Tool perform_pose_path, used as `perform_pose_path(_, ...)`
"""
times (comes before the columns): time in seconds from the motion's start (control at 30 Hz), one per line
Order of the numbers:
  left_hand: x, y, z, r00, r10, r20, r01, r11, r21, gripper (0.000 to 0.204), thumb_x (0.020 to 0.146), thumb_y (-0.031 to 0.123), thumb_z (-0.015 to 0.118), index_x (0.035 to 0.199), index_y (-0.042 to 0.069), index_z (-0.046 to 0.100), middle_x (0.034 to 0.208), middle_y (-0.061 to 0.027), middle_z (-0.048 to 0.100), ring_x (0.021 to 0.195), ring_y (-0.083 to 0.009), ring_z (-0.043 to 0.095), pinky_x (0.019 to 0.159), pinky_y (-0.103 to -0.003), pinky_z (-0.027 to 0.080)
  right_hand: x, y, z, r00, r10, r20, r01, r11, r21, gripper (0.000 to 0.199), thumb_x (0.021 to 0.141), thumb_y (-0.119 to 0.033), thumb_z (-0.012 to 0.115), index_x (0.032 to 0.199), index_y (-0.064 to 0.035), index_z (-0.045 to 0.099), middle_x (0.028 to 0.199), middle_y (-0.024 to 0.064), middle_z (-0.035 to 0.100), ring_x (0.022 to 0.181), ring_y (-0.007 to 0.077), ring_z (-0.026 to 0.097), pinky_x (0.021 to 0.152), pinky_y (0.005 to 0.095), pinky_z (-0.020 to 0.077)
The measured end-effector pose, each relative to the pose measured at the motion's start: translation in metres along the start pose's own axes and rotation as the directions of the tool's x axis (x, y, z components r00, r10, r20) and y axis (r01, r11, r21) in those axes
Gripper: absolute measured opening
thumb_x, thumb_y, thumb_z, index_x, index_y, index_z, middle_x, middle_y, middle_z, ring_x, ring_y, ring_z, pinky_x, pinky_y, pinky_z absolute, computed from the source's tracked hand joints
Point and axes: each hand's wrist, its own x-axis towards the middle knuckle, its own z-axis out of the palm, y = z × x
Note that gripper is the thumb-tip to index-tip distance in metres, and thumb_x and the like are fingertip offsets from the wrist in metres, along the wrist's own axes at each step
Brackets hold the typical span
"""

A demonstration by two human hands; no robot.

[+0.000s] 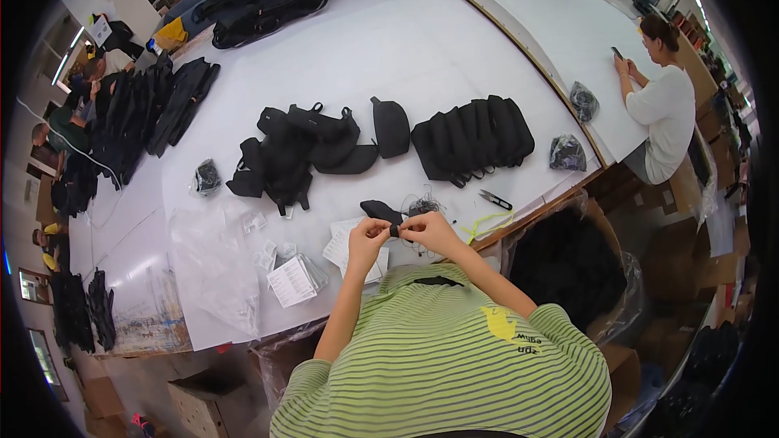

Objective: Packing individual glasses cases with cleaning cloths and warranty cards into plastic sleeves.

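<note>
Head view: a small black strap piece [395, 229] is pinched between the closed left hand [369, 237] and right hand [428, 229], at six o'clock from the black pouches [473, 139]; a slipped pinch could drop it among the loose threads [423, 204].

Short-sleeved shirt [454, 357], green with thin dark stripes; yellow patch on right shoulder; forearms bare.

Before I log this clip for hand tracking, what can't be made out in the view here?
Head view only:
- The small black piece pinched between left hand and right hand: mostly covered by fingers, too small to identify.
- The paper slips on the white table: print too small.
- The dark contents of the lined carton: shapeless in shadow.
- The workers at far left: squeezed by fisheye rim.
</note>
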Motion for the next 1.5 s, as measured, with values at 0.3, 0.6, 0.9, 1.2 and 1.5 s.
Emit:
perform_pose_path(0.3,-0.012,0.021,-0.004,0.997,0.069,0.028,-0.073,0.98,0.185,0.017,0.071,0.011,0.071,0.088,0.004,0.071,0.069,-0.0018,0.052,0.056,-0.0105,0.042,0.052,-0.025,0.036,-0.012,-0.015,0.0,0.993,-0.119,-0.001,0.116,0.973,-0.201,0.018,0.076,-0.021,0.068,0.088,-0.0081,0.072,0.055,0.0051,0.057,0.048,0.0144,0.053,0.048,0.0289,0.0398)
perform_pose_path(0.6,-0.022,0.013,0.002,0.983,0.181,-0.039,-0.178,0.982,0.068,0.009,0.081,0.009,0.065,0.084,0.002,0.062,0.077,-0.0022,0.056,0.064,-0.0096,0.052,0.059,-0.023,0.042,-0.015,-0.02,0.001,0.998,0.002,0.056,0.01,0.978,-0.21,0.014,0.076,-0.015,0.069,0.088,-0.0068,0.069,0.057,0.0041,0.055,0.05,0.0109,0.046,0.049,0.0265,0.0382)
perform_pose_path(0.9,-0.024,0.058,-0.012,0.999,-0.03,0.025,0.039,0.727,-0.685,0.01,0.092,0.013,0.052,0.092,0.003,0.053,0.074,-0.0018,0.055,0.06,-0.006,0.047,0.055,-0.019,0.035,-0.01,-0.046,-0.031,0.988,-0.069,0.141,0.002,0.903,0.431,0.012,0.084,-0.006,0.064,0.091,-0.0031,0.055,0.084,0.0046,0.065,0.074,0.0072,0.06,0.064,0.0197,0.0451)
perform_pose_path(1.2,-0.027,0.072,-0.002,0.998,-0.045,0.046,0.06,0.902,-0.428,0.012,0.084,0.012,0.066,0.089,0.001,0.064,0.059,0.0114,0.039,0.053,0.001,0.028,0.049,-0.018,0.019,-0.013,-0.046,-0.017,0.999,0.036,-0.007,-0.026,0.831,0.555,0.013,0.086,-0.014,0.064,0.089,-0.0042,0.056,0.086,0.0139,0.069,0.051,0.008,0.054,0.048,0.0189,0.0413)
perform_pose_path(1.5,-0.03,0.075,0.004,0.999,0.04,-0.011,-0.041,0.974,-0.222,0.013,0.083,0.013,0.068,0.086,0.0,0.066,0.057,0.0114,0.033,0.053,0.0007,0.026,0.047,-0.02,0.017,-0.014,-0.048,-0.012,0.992,0.128,0.012,-0.11,0.799,0.591,0.018,0.085,-0.02,0.067,0.08,-0.0029,0.062,0.071,0.0063,0.067,0.046,0.0068,0.053,0.044,0.0184,0.0383)
